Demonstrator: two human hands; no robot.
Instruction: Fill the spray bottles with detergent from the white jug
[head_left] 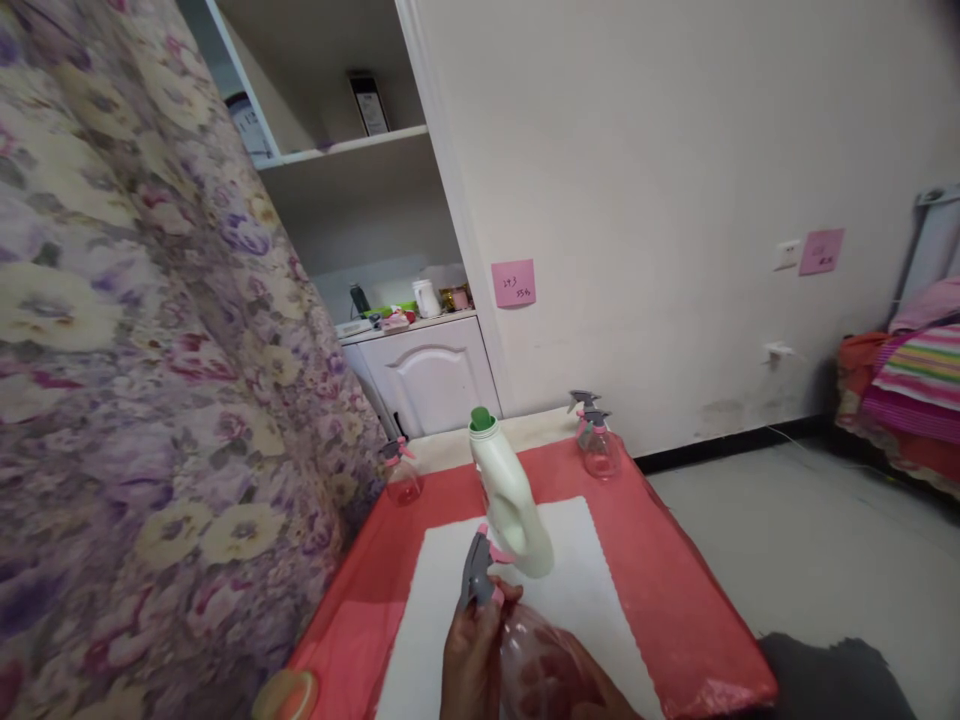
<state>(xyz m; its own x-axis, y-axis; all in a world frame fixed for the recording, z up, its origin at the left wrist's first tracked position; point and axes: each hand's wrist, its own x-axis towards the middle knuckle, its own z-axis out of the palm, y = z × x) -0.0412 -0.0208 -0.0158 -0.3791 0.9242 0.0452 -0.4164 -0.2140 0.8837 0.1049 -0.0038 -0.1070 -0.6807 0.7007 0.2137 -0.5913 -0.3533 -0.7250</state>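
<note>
Close to the camera, a clear spray bottle (529, 640) with a grey and pink trigger head is held in both hands, tilted to the left. My left hand (474, 640) has its fingers closed round the neck and the base of the trigger head. Lower down, my right hand (592, 685) is wrapped round the bottle's body, and its fingers show through the clear wall. Just beyond the spray head, a pale green jug (514, 495) with a handle and a green cap stands on a white sheet (431, 600).
Red cloth (675, 600) covers the table. Clear spray bottles (403, 475) stand at its far left and far right (601, 455). A round lidded thing (286, 695) sits at the near left. A floral curtain (187, 400) hangs close on the left, and a wall rises behind.
</note>
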